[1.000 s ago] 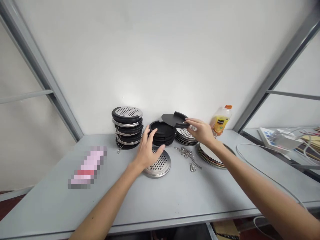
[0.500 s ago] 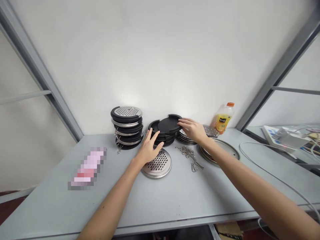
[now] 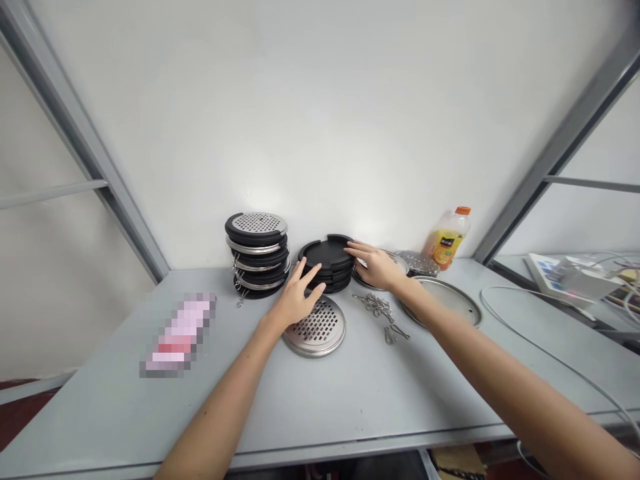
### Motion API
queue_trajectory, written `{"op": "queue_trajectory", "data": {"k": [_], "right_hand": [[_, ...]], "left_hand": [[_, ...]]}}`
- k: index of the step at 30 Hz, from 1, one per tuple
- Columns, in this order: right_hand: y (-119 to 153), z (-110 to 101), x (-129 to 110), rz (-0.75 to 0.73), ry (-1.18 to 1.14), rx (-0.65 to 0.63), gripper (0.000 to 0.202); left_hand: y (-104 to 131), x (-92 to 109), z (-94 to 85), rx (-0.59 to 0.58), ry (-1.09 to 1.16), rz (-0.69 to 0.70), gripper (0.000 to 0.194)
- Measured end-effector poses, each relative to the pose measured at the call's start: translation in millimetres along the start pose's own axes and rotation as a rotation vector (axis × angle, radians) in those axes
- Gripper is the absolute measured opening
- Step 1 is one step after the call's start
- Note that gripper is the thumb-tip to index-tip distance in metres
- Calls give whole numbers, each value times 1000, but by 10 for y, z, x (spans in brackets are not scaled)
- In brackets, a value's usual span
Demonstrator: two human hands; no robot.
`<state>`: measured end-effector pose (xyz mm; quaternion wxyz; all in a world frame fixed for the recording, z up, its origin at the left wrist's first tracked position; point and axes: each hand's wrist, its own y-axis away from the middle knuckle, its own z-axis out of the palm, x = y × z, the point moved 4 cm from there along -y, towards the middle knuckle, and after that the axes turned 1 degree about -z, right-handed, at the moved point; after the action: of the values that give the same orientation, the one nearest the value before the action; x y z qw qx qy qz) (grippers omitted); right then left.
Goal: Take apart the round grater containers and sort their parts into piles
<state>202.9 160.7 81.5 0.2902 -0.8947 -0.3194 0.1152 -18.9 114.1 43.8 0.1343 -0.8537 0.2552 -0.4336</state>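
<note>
A stack of round black trays with notched rims (image 3: 327,256) stands near the wall, its top tray lying level. My left hand (image 3: 296,297) is at the stack's front left edge, fingers spread and holding nothing. At the right rim of the top tray, my right hand (image 3: 376,265) rests its outstretched fingertips, thumb apart. Below my left hand lies a silver perforated round plate (image 3: 317,330), partly covered by that hand. Metal snap hooks (image 3: 377,307) lie in a loose heap to its right.
A taller stack of black trays and silver plates (image 3: 257,257) stands at left, hooks hanging from it. Perforated discs (image 3: 420,262), round metal lids (image 3: 450,300) and an orange-capped juice bottle (image 3: 449,239) are at right. A blurred pink object (image 3: 180,333) lies left; a white cable (image 3: 540,343) crosses the right side.
The top black tray has moved left and down, from tilted and overhanging to lying level on the stack. My right hand moved slightly left with it; my left hand stayed nearly still.
</note>
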Motion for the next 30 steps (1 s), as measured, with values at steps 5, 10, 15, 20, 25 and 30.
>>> {"op": "queue_trajectory", "data": {"k": [5,10,15,20,25,30], "right_hand": [[-1,-19,35,-12,-43,-3,43],[-54,-20,64,-74,-90,-25,41],[-97,-10,63,-81,-177,-52,46],[-46,-44,12,-13,-225,-86,46],[-25,61,-61,172,-319,-10,52],[-44,341,-63,439,-418,72,69]], "left_hand": [[8,-14,-10,-29,-41,13,56],[8,-22,-25,-73,-107,6,56],[5,-27,-33,-104,-142,13,58],[1,-19,-22,-117,-117,11,59],[-16,-18,-7,-113,-110,32,60],[-28,-42,-3,-116,-90,51,61]]}}
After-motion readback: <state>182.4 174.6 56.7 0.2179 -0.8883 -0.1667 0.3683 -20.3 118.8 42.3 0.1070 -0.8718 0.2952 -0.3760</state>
